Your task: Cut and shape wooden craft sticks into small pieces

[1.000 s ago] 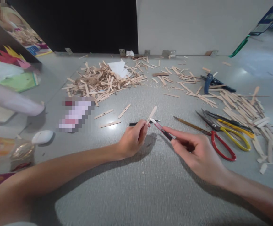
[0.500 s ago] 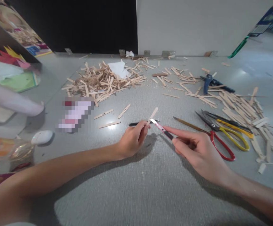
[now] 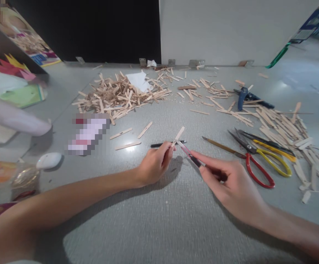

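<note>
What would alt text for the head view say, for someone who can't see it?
Left hand pinches a wooden stick while the right hand holds a knife, its blade at the stick. Beyond lie three loose sticks and a stick pile; scissors lie to the right.

Moderately bright, cool light. Glare spot on tabletop (image 3: 115,216) just below loose sticks (image 3: 128,145); paler sheen toward far right corner. Soft shadows under both forearms, darkest near tabletop's close edge. Black panel (image 3: 93,29) shows almost no detail. Wide-angle stretch at frame sides, some softness there. Pixelated blocks left and upper left.
</note>
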`<action>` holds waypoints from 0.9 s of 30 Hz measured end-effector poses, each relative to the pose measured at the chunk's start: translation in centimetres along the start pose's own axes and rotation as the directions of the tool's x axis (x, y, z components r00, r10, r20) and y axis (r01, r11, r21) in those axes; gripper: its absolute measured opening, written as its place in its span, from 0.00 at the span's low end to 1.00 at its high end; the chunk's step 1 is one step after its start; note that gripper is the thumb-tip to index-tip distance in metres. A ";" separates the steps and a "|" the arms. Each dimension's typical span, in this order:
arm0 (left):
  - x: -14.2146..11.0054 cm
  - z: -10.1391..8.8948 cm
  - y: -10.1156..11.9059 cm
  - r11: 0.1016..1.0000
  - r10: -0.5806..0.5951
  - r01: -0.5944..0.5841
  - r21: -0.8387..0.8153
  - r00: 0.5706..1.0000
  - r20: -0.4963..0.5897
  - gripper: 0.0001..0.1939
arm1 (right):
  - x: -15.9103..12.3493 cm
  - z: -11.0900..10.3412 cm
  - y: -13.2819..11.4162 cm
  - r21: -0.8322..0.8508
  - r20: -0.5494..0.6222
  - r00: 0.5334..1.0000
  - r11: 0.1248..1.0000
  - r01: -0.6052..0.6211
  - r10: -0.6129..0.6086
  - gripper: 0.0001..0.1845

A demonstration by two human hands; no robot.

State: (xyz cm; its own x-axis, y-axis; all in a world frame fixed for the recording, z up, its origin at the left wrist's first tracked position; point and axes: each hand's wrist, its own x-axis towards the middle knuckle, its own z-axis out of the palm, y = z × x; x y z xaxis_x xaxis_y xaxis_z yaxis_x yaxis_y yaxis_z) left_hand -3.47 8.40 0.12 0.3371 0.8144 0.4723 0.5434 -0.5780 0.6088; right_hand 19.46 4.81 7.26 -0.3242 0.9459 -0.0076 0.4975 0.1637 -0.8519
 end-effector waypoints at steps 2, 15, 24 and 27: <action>0.0 0.0 0.0 1.000 0.005 -0.005 0.001 1.000 0.000 0.13 | -0.2 0.1 -0.1 -0.035 -0.013 1.000 0.999 0.022 -0.022 0.27; -0.1 0.0 -0.1 0.999 0.011 -0.011 0.034 1.000 0.006 0.14 | -0.3 0.3 -0.1 -0.088 -0.036 0.996 0.993 0.073 -0.077 0.26; -0.1 0.0 -0.1 0.999 0.009 -0.010 0.051 1.000 0.013 0.15 | -0.2 0.2 0.0 -0.064 -0.028 0.997 0.995 0.073 -0.075 0.26; -0.1 0.0 -0.1 0.999 0.012 -0.013 0.052 1.000 0.015 0.15 | -0.2 0.2 -0.2 -0.046 -0.017 0.999 0.998 0.041 -0.042 0.26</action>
State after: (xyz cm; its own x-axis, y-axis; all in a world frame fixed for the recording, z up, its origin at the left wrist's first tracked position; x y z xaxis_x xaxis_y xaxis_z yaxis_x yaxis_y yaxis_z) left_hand -3.60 8.38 0.02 0.3549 0.8081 0.4702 0.5782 -0.5849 0.5689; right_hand 19.30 4.58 7.31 -0.3314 0.9428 0.0369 0.5202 0.2152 -0.8265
